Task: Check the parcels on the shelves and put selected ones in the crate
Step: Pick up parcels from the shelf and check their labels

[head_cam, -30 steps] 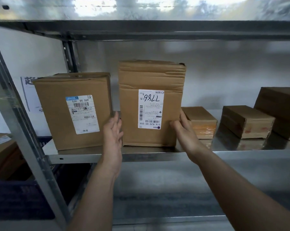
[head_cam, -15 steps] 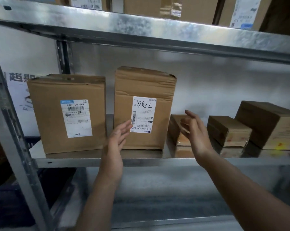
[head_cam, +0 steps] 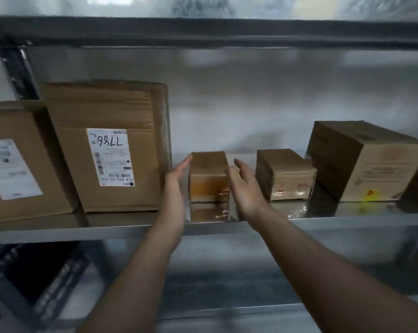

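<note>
A small taped cardboard parcel [head_cam: 208,176] stands on the metal shelf [head_cam: 347,224], between my two hands. My left hand [head_cam: 175,186] is at its left side with fingers straight; whether it touches the box is unclear. My right hand [head_cam: 245,188] is at its right side, fingers loosely bent, holding nothing. Left of them stands a tall parcel [head_cam: 111,145] whose white label reads 7786 upside down. Another labelled parcel [head_cam: 18,164] sits at the far left, cut off by the frame edge.
Right of my hands a second small taped parcel [head_cam: 285,175] and a larger brown box [head_cam: 369,159] stand on the same shelf. An upper shelf beam [head_cam: 203,30] runs overhead. A dark crate [head_cam: 35,280] shows at the lower left, below the shelf.
Both hands let go of the 7786 parcel and moved right to either side of the small taped parcel. The view has swung right with them.
</note>
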A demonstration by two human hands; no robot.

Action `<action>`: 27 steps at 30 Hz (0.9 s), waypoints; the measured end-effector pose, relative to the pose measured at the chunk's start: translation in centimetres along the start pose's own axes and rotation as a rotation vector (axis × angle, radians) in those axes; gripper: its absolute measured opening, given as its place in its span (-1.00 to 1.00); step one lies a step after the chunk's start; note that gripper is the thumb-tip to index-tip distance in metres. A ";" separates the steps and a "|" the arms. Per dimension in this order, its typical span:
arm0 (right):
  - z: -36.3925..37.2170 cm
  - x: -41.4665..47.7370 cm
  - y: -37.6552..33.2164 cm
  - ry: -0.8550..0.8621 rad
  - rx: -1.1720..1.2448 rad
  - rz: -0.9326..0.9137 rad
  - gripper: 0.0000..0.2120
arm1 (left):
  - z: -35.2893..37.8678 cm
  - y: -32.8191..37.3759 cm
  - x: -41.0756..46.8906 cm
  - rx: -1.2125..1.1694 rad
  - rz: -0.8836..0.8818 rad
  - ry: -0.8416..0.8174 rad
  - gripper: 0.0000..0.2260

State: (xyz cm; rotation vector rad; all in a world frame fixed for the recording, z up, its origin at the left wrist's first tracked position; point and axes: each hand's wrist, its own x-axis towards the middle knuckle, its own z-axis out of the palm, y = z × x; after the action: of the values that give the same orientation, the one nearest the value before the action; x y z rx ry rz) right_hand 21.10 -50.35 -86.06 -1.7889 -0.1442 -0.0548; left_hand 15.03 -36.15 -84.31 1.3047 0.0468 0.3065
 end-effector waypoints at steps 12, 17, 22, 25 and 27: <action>-3.4 -1.5 -1.8 -0.007 0.207 -0.026 -0.70 | 2.9 0.9 -1.0 0.046 -0.129 0.134 -0.43; -2.9 -5.4 -0.9 0.021 0.187 -0.105 -0.42 | 1.6 1.1 -4.8 0.065 -0.112 0.069 -0.39; -2.3 -7.0 0.5 0.074 0.256 -0.144 -0.60 | 0.8 1.2 -5.7 0.108 -0.101 0.047 -0.43; -1.8 -7.5 0.0 0.101 0.275 -0.160 -0.72 | 0.4 1.3 -5.8 0.132 -0.057 0.034 -0.43; -1.7 -7.8 -0.3 0.107 0.293 -0.173 -0.81 | -0.2 1.4 -5.8 0.133 -0.041 0.039 -0.44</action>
State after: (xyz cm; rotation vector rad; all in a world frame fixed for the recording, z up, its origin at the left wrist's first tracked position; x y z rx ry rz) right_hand 13.43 -52.49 -86.27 -1.4741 -0.2186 -0.2418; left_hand 9.15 -37.11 -83.82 1.4279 0.1284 0.2981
